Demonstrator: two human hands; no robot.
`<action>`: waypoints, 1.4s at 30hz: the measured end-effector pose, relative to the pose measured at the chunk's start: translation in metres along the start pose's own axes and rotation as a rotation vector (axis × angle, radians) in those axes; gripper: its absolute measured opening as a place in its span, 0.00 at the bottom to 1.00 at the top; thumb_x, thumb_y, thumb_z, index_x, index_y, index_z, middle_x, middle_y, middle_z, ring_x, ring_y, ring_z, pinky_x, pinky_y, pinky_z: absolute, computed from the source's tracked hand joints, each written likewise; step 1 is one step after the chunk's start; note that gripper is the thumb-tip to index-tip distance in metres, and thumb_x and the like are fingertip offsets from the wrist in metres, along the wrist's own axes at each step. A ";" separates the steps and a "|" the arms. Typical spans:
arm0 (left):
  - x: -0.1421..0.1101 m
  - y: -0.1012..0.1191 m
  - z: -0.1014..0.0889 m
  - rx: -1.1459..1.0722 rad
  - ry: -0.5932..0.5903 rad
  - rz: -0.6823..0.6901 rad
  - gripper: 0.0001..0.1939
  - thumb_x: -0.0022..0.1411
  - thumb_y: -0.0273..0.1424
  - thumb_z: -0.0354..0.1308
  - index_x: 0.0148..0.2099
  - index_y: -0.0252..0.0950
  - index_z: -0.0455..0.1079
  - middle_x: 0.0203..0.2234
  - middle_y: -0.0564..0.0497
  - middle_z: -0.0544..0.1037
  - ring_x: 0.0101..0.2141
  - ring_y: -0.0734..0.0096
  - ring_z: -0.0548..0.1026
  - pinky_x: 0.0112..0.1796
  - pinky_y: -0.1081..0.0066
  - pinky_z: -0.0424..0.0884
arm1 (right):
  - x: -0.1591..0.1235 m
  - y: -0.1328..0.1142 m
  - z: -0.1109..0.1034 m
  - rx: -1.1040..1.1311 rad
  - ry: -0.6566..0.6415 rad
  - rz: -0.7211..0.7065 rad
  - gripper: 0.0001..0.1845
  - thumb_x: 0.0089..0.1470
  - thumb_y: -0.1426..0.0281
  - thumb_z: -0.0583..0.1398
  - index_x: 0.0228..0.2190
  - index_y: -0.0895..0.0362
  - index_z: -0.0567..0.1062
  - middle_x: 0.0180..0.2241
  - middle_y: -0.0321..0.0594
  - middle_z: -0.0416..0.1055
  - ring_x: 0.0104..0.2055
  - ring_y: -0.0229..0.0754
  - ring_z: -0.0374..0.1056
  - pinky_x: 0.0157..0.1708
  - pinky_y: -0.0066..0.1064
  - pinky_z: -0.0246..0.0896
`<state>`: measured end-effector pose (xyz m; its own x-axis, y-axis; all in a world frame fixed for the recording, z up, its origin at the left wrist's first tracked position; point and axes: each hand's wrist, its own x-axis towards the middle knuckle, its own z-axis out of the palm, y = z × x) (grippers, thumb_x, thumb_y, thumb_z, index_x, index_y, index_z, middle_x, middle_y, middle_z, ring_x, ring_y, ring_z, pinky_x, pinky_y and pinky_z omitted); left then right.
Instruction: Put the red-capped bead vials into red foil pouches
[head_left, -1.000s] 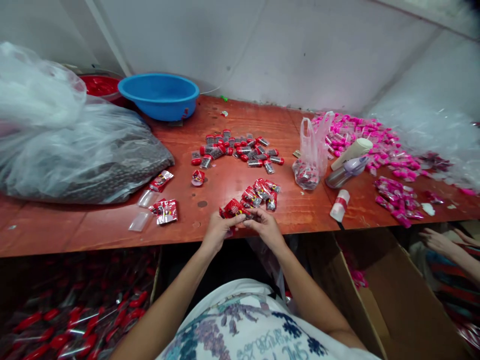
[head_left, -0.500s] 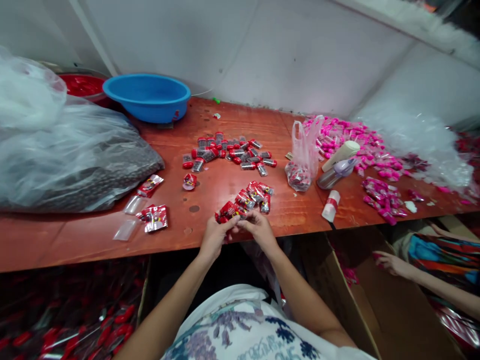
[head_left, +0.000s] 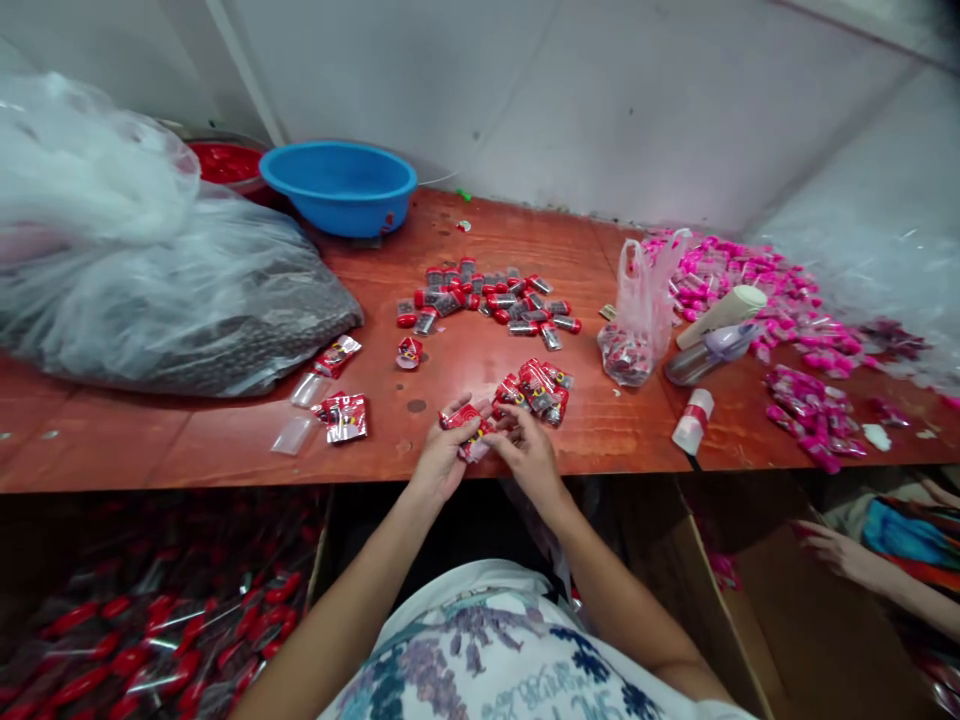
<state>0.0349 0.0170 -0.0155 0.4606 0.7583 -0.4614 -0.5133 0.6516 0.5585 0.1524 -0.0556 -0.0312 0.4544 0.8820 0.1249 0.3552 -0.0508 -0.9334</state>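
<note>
Near the table's front edge, my left hand (head_left: 440, 455) is closed on a small red printed packet (head_left: 466, 425) with a clear end. My right hand (head_left: 529, 452) pinches at the packet's right side with thumb and fingers. Just beyond lies a pile of similar red printed packets (head_left: 536, 388). Farther back are several small clear bottles with red caps (head_left: 517, 305), filled with something dark. To the left, a stack of red printed sleeves (head_left: 347, 417) lies beside clear plastic pieces (head_left: 292, 435). One crumpled red sleeve (head_left: 409, 352) stands alone.
A large clear bag of dark beads (head_left: 247, 300) and a blue basin (head_left: 337, 190) occupy the left. On the right are a tied plastic bag (head_left: 634, 340), a drink bottle (head_left: 705, 355), a white roll (head_left: 694, 420) and pink items (head_left: 750, 280). Another person's hand (head_left: 836, 550) is at far right.
My hands have parted slightly, and the left has turned palm up, showing the red printed packet. The camera view has shifted left, so things appear farther right.
</note>
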 end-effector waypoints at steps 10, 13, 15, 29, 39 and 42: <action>0.009 -0.005 -0.008 0.022 0.062 0.156 0.16 0.41 0.21 0.69 0.37 0.31 0.73 0.29 0.48 0.80 0.29 0.70 0.78 0.33 0.73 0.75 | 0.027 -0.003 0.001 -0.259 -0.208 -0.129 0.16 0.57 0.68 0.55 0.48 0.51 0.70 0.32 0.35 0.76 0.33 0.39 0.72 0.34 0.26 0.63; 0.013 0.002 -0.010 -0.007 0.163 0.156 0.15 0.42 0.19 0.68 0.36 0.31 0.73 0.27 0.49 0.80 0.27 0.69 0.78 0.31 0.71 0.76 | 0.071 -0.002 -0.025 -0.554 -0.083 -0.114 0.11 0.59 0.64 0.55 0.39 0.50 0.76 0.32 0.35 0.76 0.33 0.38 0.71 0.35 0.25 0.62; 0.014 0.008 -0.011 -0.018 0.209 0.168 0.13 0.43 0.18 0.67 0.35 0.31 0.73 0.26 0.51 0.79 0.27 0.70 0.78 0.31 0.69 0.77 | 0.109 0.003 -0.047 -0.633 0.037 -0.056 0.15 0.61 0.65 0.51 0.39 0.54 0.76 0.38 0.42 0.76 0.39 0.41 0.70 0.40 0.29 0.61; 0.004 0.036 -0.018 -0.209 0.373 0.138 0.07 0.48 0.16 0.64 0.26 0.30 0.70 0.20 0.53 0.75 0.21 0.75 0.74 0.26 0.73 0.74 | 0.125 0.012 -0.065 -0.565 0.192 -0.003 0.23 0.55 0.65 0.56 0.52 0.59 0.69 0.47 0.50 0.68 0.43 0.46 0.67 0.46 0.37 0.59; 0.004 0.042 -0.011 -0.263 0.375 0.076 0.08 0.54 0.17 0.60 0.26 0.31 0.68 0.18 0.53 0.74 0.19 0.77 0.73 0.24 0.77 0.71 | -0.014 -0.036 0.021 0.066 -0.163 -0.103 0.19 0.54 0.67 0.58 0.49 0.52 0.72 0.43 0.41 0.72 0.41 0.43 0.69 0.41 0.33 0.64; 0.001 0.040 -0.010 -0.243 0.364 0.087 0.08 0.52 0.18 0.62 0.25 0.32 0.67 0.18 0.54 0.74 0.19 0.77 0.73 0.24 0.77 0.71 | -0.012 -0.034 0.024 0.049 -0.157 -0.097 0.20 0.54 0.68 0.58 0.49 0.51 0.72 0.40 0.40 0.73 0.38 0.43 0.69 0.39 0.33 0.64</action>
<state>0.0075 0.0437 -0.0003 0.1457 0.7399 -0.6568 -0.7142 0.5380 0.4477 0.1151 -0.0535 -0.0093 0.2850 0.9442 0.1650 0.3493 0.0580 -0.9352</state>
